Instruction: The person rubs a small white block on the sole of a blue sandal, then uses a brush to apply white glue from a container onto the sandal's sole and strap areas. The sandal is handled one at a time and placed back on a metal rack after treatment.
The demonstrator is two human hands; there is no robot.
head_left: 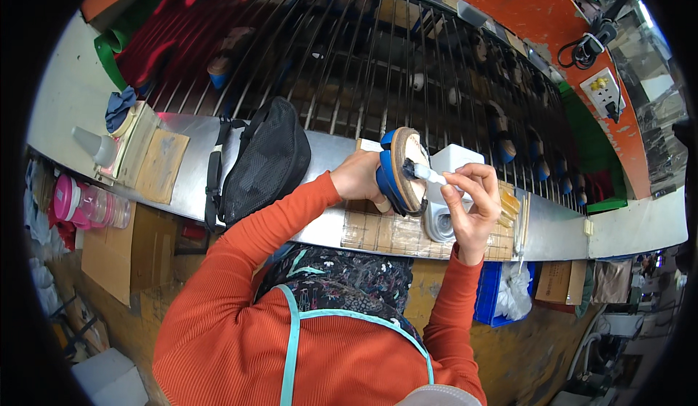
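Note:
My left hand (356, 176) is wrapped round a blue shoe (390, 181), holding it over the bench with its pale underside turned to the right. Pinched in my right hand (474, 204) is a small brush (427, 174) with a light handle. Its dark bristles meet the shoe's underside, near the middle. Behind and below the right hand stands a white container (456, 156), partly covered by the hand. A round grey-white cup (439, 224) sits beside it on a taped cardboard mat (378, 234).
A rack of metal rods (327, 64) carrying shoes runs along the far side. On the bench left of my hands lies a black mesh bag (269, 162). Farther left are a cardboard piece (163, 166) and a translucent cone (94, 144). Below right hangs a blue crate (488, 293).

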